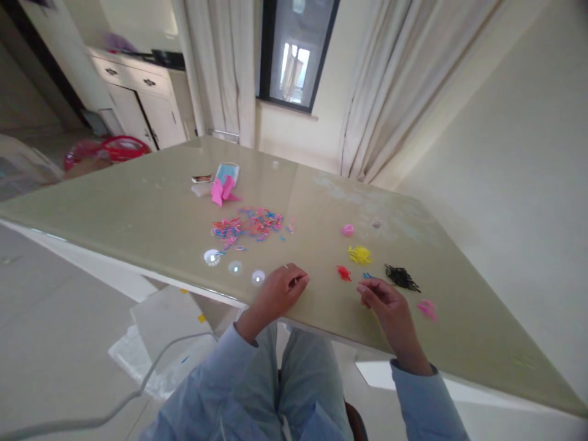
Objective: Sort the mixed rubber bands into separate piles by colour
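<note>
A person (307,373) is sitting at a glossy greenish-beige table (459,331), little coloured heaps spreading across it.
Toward eleven o'clock from the left hand (281,291), a loose heap of thin pink, orange and blue pieces (261,222) is lying in front of a folded hot-pink paper shape (223,191) and a pale blue face mask (226,174). That hand is curling loosely, the right hand (386,300) is pinching thumb toward fingertips, and I can't tell whether either is holding anything. Small blue pieces (367,275) are sitting just past the right one at eleven o'clock, between it and a bright yellow heap (359,255); a small red clump (343,273) is lying at ten, thin black strips (402,277) at one, a pink cluster (427,309) at three.
</note>
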Motion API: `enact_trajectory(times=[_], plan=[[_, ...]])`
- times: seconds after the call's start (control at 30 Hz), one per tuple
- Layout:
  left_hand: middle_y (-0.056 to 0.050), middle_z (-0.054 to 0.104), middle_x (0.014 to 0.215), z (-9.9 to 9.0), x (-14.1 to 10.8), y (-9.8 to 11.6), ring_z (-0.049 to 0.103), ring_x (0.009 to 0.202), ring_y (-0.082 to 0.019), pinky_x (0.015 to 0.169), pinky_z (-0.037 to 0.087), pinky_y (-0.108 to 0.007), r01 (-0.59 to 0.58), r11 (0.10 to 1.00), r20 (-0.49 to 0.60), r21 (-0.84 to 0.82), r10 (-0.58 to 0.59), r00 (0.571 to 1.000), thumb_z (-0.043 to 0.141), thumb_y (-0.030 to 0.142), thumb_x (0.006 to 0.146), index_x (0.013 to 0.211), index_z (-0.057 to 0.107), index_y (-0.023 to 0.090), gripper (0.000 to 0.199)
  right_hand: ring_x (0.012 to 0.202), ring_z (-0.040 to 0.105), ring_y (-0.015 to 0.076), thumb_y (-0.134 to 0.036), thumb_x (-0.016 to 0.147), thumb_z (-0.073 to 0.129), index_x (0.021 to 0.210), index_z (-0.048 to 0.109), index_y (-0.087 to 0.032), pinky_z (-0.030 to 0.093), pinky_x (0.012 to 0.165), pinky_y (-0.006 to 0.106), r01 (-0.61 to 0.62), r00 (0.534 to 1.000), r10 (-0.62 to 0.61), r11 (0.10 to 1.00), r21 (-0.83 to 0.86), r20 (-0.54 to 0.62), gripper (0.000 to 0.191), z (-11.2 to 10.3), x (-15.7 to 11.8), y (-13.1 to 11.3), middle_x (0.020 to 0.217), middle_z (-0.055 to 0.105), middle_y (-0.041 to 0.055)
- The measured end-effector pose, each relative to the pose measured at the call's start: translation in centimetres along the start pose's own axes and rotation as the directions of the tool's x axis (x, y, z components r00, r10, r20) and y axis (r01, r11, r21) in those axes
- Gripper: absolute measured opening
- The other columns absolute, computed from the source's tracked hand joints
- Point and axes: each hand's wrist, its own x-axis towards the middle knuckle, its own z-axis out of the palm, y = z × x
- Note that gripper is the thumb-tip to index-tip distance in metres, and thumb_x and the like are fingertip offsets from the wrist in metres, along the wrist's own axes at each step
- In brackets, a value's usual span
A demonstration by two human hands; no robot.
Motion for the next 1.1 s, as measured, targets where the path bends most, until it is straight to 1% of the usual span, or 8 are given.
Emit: enact_trajectory(times=[0.13, 0.27, 0.43, 0.53, 0.77, 0.97, 1.03, 1.1], plan=[[-0.004, 0.066, 0.082, 0.1, -0.2, 0.1, 0.059, 0.080, -0.017, 0.074, 0.042, -0.029, 0.013, 1.000, -0.017, -0.001, -0.013, 1.000, 0.049, 0.032, 0.096, 0.084, 0.066, 0.018, 0.024, 0.058, 0.056, 0.0144, -0.044, 0.078, 0.070, 0.082, 0.068, -0.018, 0.047, 0.056, 0.026, 0.094, 0.988, -0.095, 0.995, 0.008, 0.123, 0.027, 2.9, 2.1, -3.2, 0.066, 0.062, 0.0012], [-0.004, 0.066, 0.080, 0.0, -0.3, 0.3, 0.059, 0.079, -0.017, 0.074, 0.042, -0.029, 0.020, 1.000, -0.024, -0.023, -0.021, 1.000, 0.050, 0.029, 0.095, 0.083, 0.066, 0.019, 0.023, 0.060, 0.059, 0.0146, -0.042, 0.082, 0.066, 0.087, 0.067, -0.018, 0.047, 0.057, 0.025, 0.200, 0.930, -0.180, 0.979, -0.031, 0.319, 0.025, 7.1, 5.6, -5.5, 0.066, 0.063, 0.0006], [-0.005, 0.067, 0.083, 0.0, -0.2, 0.3, 0.060, 0.081, -0.018, 0.074, 0.043, -0.029, 0.020, 0.999, -0.017, -0.035, -0.021, 1.000, 0.050, 0.025, 0.094, 0.081, 0.065, 0.018, 0.021, 0.072, 0.060, 0.0148, -0.026, 0.085, 0.060, 0.094, 0.068, -0.017, 0.046, 0.070, 0.027, 0.428, 0.846, -0.244, 0.841, -0.330, 0.473, 0.016, 12.7, 10.2, -6.7, 0.085, 0.070, 0.0045], [-0.006, 0.068, 0.085, 0.3, -0.3, 0.3, 0.060, 0.084, -0.020, 0.076, 0.043, -0.031, -0.013, 0.999, 0.001, 0.038, 0.013, 1.000, 0.049, 0.025, 0.095, 0.084, 0.066, 0.017, 0.022, 0.076, 0.057, 0.0160, -0.020, 0.082, 0.063, 0.086, 0.067, -0.015, 0.043, 0.076, 0.028, 0.441, 0.848, -0.179, 0.760, -0.478, 0.498, 0.008, 15.1, 11.6, -6.5, 0.083, 0.068, 0.0054], [-0.005, 0.067, 0.086, 0.5, -0.5, 0.3, 0.060, 0.084, -0.019, 0.077, 0.044, -0.030, -0.051, 0.997, -0.006, 0.050, 0.052, 0.999, 0.049, 0.024, 0.095, 0.085, 0.065, 0.017, 0.020, 0.084, 0.053, 0.0160, -0.014, 0.085, 0.054, 0.073, 0.056, -0.019, 0.040, 0.083, 0.028, 0.363, 0.884, -0.155, 0.823, -0.438, 0.442, 0.013, 17.4, 11.9, -5.0, 0.083, 0.062, 0.0028], [-0.005, 0.066, 0.083, 0.4, -0.4, 0.3, 0.060, 0.083, -0.019, 0.075, 0.043, -0.030, -0.024, 0.999, -0.026, 0.026, 0.025, 0.999, 0.051, 0.024, 0.094, 0.082, 0.066, 0.018, 0.020, 0.060, 0.050, 0.0125, -0.026, 0.090, 0.046, 0.075, 0.050, -0.021, 0.042, 0.062, 0.025, 0.239, 0.884, -0.110, 0.941, -0.238, 0.454, 0.017, 16.4, 10.8, -4.9, 0.066, 0.053, -0.0029], [-0.005, 0.067, 0.083, 0.3, -0.4, 0.3, 0.060, 0.083, -0.019, 0.076, 0.043, -0.030, -0.008, 1.000, -0.027, -0.006, 0.008, 1.000, 0.051, 0.023, 0.094, 0.082, 0.066, 0.018, 0.019, 0.053, 0.046, 0.0098, -0.039, 0.092, 0.048, 0.077, 0.049, -0.021, 0.039, 0.053, 0.023, 0.103, 0.870, -0.067, 0.994, -0.047, 0.489, 0.024, 15.7, 10.0, -5.2, 0.065, 0.052, -0.0044], [-0.005, 0.067, 0.083, 0.2, -0.4, 0.4, 0.060, 0.081, -0.019, 0.075, 0.042, -0.030, 0.010, 1.000, -0.028, -0.026, -0.011, 1.000, 0.052, 0.023, 0.093, 0.081, 0.066, 0.018, 0.019, 0.050, 0.044, 0.0070, -0.048, 0.085, 0.061, 0.077, 0.050, -0.020, 0.036, 0.049, 0.021, -0.142, 0.834, -0.007, 0.963, 0.227, 0.552, 0.031, 14.9, 9.1, -5.6, 0.069, 0.053, -0.0050]])
